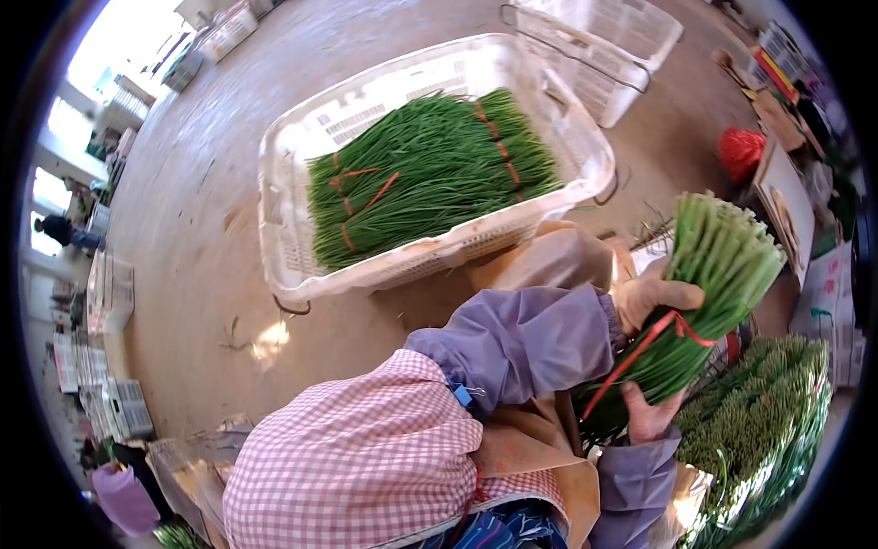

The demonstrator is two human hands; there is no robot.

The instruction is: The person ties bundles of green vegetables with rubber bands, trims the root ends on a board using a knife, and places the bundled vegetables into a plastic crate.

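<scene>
A thick bunch of garlic chives is held up at the right, its pale cut ends pointing up and away. A red tie circles it, one long end trailing down over the leaves. My left hand wraps round the bunch beside the tie, thumb across the stems. Lower down, my right hand grips the leafy part from the near side, its fingers partly hidden behind the leaves. Just right of my hands stands a large mass of upright chives.
A white plastic crate on the floor holds red-tied chive bunches. Behind it stand more white crates. A red plastic bag and boards lie at the right. Crates and people line the far left.
</scene>
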